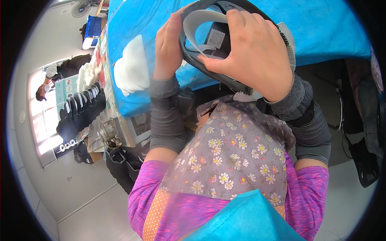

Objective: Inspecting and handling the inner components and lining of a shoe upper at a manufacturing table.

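Over the near edge of the blue-covered table (321,24) I hold up a black, rounded fabric item like a cap (219,42), its opening facing me. Inside shows a pale tag. A curved white sheet (195,30) lines the left part of the opening. My left hand (169,46) wraps the item's left side, fingers on its outside. My right hand (257,52) is closed over the right rim, thumb inside against the lower end of the white sheet. Part of a white pad (288,42) shows behind the item. A fanned stack of white pads (133,66) lies to the left.
A row of black items with white pieces (82,105) stands at the left. Dark bundles (120,166) are below the table's left end. A person (46,88) is by the window. A dark chair (364,156) stands at the right.
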{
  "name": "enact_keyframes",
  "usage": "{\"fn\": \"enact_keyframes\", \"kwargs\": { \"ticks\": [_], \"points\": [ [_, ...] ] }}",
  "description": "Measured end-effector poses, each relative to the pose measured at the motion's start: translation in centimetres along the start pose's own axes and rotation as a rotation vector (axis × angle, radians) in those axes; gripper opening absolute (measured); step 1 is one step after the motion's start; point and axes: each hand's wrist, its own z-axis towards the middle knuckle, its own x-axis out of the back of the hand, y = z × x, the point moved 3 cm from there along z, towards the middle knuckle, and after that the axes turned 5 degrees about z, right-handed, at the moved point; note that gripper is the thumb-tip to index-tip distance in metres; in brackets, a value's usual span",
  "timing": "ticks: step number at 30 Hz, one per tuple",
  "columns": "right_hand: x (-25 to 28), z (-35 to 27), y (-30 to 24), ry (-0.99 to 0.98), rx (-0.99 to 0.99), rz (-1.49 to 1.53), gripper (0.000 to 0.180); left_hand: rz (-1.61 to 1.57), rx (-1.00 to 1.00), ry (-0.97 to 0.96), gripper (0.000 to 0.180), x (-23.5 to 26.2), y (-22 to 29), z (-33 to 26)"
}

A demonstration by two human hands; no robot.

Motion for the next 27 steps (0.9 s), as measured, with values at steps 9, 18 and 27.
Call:
{"fn": "enact_keyframes", "kwargs": {
  "ticks": [9,18,27],
  "points": [
    [-0.4,0.2,0.3,0.023,0.003,-0.02,0.068,-0.048,-0.009,-0.021,0.063,-0.3,-0.1,0.2],
    [-0.8,0.6,0.5,0.066,0.053,0.04,0.067,-0.128,-0.071,-0.044,0.067,-0.5,0.1,0.0],
    [-0.5,0.4,0.8,0.034,0.057,0.031,0.065,-0.024,-0.031,-0.027,0.053,-1.3,1.8,-0.3]
  ]
}}
